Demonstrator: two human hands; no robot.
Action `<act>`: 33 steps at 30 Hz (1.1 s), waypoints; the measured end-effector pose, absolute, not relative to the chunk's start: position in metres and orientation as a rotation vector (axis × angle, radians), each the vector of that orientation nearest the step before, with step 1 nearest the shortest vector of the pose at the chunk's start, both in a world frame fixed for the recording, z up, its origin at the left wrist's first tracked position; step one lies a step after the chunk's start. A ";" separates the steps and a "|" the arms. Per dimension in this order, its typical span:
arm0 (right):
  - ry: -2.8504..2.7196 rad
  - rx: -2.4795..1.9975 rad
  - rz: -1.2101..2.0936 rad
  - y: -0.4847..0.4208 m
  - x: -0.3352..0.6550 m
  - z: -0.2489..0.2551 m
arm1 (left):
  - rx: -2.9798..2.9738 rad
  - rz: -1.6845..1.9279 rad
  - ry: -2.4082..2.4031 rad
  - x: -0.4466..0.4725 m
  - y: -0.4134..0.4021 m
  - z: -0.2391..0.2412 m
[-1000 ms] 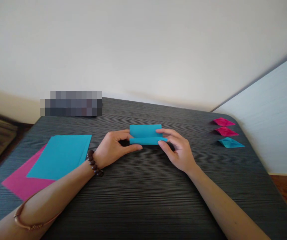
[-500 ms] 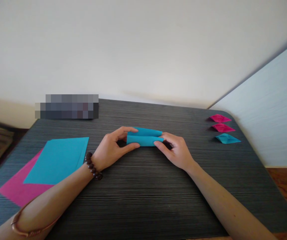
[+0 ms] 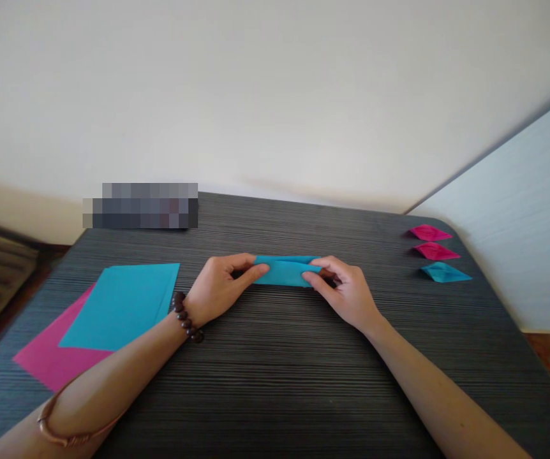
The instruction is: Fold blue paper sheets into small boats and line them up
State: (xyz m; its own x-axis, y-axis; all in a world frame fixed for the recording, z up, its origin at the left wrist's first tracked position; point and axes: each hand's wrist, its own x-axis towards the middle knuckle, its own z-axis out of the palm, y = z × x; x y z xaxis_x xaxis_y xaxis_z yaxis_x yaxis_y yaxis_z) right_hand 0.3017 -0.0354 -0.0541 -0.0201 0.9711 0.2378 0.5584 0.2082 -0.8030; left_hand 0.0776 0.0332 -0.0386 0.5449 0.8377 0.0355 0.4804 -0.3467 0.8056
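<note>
On the dark ridged table (image 3: 275, 382) below a plain pale wall, flat blue sheets (image 3: 122, 306) overlie a pink sheet (image 3: 48, 360). The left hand (image 3: 220, 287) and right hand (image 3: 346, 290) pinch the ends of a folded blue paper strip (image 3: 285, 271) at mid-table. Three pointed folded paper pieces, two pink (image 3: 431, 233) and one blue (image 3: 445, 273), lie at the right edge.

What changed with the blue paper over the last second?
The near flap of the blue paper went from half-raised to folded flat over the far half, making a narrow strip. Left hand and right hand stayed pinching its ends. Flat sheets and folded pieces unchanged.
</note>
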 end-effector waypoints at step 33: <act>-1.527 -1.429 0.974 -0.036 0.303 -0.051 | 1.950 0.527 1.164 0.080 0.028 -0.031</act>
